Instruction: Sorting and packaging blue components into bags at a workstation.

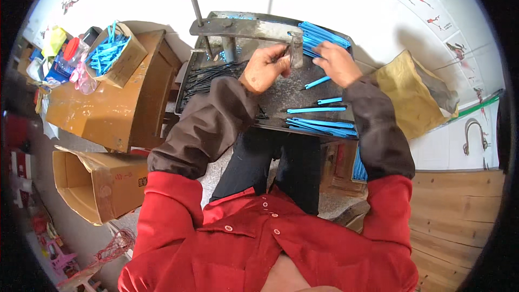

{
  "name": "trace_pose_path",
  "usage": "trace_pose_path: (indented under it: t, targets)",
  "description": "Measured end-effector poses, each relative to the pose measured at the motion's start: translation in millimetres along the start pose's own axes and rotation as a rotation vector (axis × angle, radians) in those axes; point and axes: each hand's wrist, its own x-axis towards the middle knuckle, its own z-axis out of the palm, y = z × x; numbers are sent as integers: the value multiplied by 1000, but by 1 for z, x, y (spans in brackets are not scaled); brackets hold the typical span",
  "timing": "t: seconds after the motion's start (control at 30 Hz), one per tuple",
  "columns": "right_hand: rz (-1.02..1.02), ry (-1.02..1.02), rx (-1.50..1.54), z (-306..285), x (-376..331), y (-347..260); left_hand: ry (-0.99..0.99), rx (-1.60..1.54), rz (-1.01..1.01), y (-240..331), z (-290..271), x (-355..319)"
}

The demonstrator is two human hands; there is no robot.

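A dark metal tray table (278, 112) stands before me, with a press-like metal arm (243, 28) across its far side. Beside the upright metal post (296, 48) is my left hand (265, 68), its fingers closed in a pinch; what they hold is too small to make out. My right hand (338, 64) is at the near edge of a pile of thin blue plastic strips (324, 37), its fingers bent together and their tips partly hidden. Several loose blue strips (316, 110) lie on the tray's right half. Thin black rods (211, 80) are heaped left of my left hand.
At the left, a wooden cabinet (92, 111) bears a cardboard box (127, 57) of blue strips and a red-lidded jar (72, 51). An open carton (102, 184) sits on the floor. A yellow sack (408, 94) stands right of the tray, near wooden boards (459, 211).
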Motion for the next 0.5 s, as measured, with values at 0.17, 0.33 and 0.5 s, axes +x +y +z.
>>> trace_pose_path:
  t: [0.17,0.33,0.5]
  targets:
    - [-82,-54,-229,13,-5,-6,142,-244,90,3,0,-11]
    - [-50,141,-100,-11,-7,-21,161,-305,46,3,1,-6]
    - [-98,6,194,-5,-35,-34,180,-223,57,-5,0,-10]
